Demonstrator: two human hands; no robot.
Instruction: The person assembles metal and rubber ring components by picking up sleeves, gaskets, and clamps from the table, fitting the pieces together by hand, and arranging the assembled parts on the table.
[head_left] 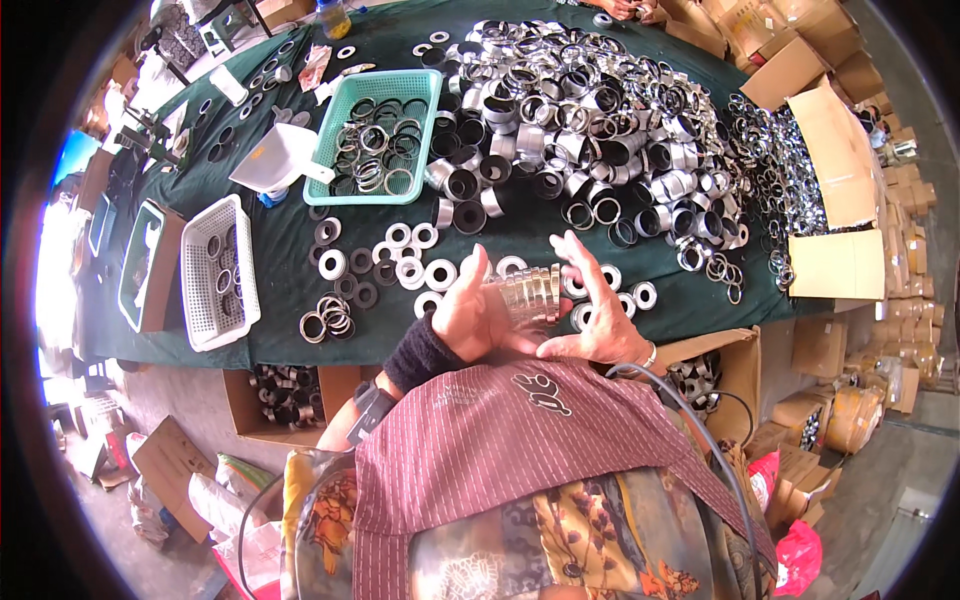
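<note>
A short row of shiny metal rings lies sideways between my two hands, over the near edge of the green-covered table. My left hand cups its left end, some fingers reaching beneath it. At the other end is my right hand, its palm turned toward the rings and its fingers stretched upward, bracing that end. Pale and dark flat rings lie on the cloth just beyond my hands. Part of each palm is hidden by the rings.
A large heap of metal rings and sleeves spreads behind my hands. Left of it stand a green basket of rings, a white dustpan and a white basket. Open cartons sit below the table edge. Another person's hands show far back.
</note>
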